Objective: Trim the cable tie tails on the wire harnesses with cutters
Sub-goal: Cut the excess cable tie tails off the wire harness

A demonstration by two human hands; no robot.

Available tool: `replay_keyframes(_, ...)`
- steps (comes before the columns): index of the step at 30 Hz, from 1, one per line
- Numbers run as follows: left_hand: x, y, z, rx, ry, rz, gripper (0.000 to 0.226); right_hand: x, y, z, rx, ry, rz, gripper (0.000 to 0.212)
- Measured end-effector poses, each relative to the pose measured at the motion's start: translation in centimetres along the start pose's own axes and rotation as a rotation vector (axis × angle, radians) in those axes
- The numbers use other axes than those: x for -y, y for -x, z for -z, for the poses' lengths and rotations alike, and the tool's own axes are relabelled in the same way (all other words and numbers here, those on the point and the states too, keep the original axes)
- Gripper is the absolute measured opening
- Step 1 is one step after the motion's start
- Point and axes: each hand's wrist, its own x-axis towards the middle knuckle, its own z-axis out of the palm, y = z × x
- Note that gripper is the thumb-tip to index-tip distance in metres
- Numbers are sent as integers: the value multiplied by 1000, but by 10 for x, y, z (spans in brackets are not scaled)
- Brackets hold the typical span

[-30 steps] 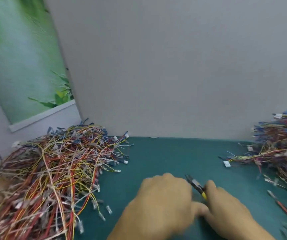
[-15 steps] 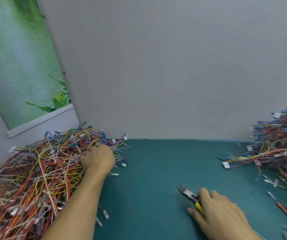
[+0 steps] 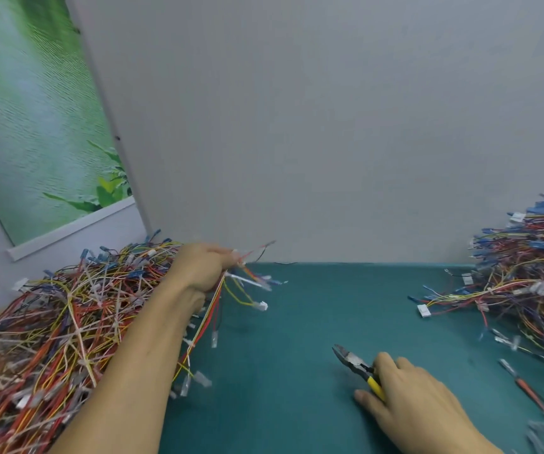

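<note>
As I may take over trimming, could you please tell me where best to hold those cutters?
Hold the cutters by the yellow handles, coming from the near right, as the right hand does: the jaws point away and left.

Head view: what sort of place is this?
Probably a wire-harness workbench: a left pile of harnesses, a right pile, a teal mat, and cutters gripped by the right hand.

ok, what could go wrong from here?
1. The harness in the left hand hangs against the left pile; pulling it away may drag tangled neighbours out.
2. No tie tail is discernible in the blur, so the cutters in the right hand could nick a wire instead.
</note>
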Motion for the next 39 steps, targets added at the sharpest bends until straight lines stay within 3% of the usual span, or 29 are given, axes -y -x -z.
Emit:
replay_keyframes(4,-32,23,-6,250,558,2,10,-3,0,4,3,-81,9,35)
replay_keyframes(6,-35,28,-14,274,669,22,17,-5,-1,8,11,-141,0,36)
replay_keyframes(8,-32,36,-31,222,630,46,16,-9,-4,11,0,-237,-43,34)
replay_keyframes(10,-28,48,-54,297,568,18,18,-16,-9,15,-77,-436,-134,32)
replay_keyframes(14,-9,68,-96,497,410,-150,25,-31,-20,33,-302,-1258,-302,26)
replay_keyframes(16,4,76,-108,513,286,-223,26,-37,-21,51,-432,-1449,-332,21)
replay_keyframes(18,18,81,-115,513,160,-294,18,-41,-18,67,-562,-1383,-286,20)
replay_keyframes(20,29,85,-117,525,39,-362,7,-42,-10,79,-662,-1120,-184,16)
replay_keyframes(24,40,89,-116,485,-164,-450,19,-19,-8,94,-683,-622,56,8)
replay_keyframes(27,44,93,-115,443,-192,-443,6,16,-35,99,-450,-322,159,16)
replay_keyframes(34,44,102,-105,411,-233,-472,13,63,-93,81,116,62,197,20)
replay_keyframes(37,43,102,-100,394,-247,-505,6,53,-96,82,106,29,163,22)
replay_keyframes(39,42,103,-98,338,-309,-567,15,41,-96,88,-30,-59,109,26)
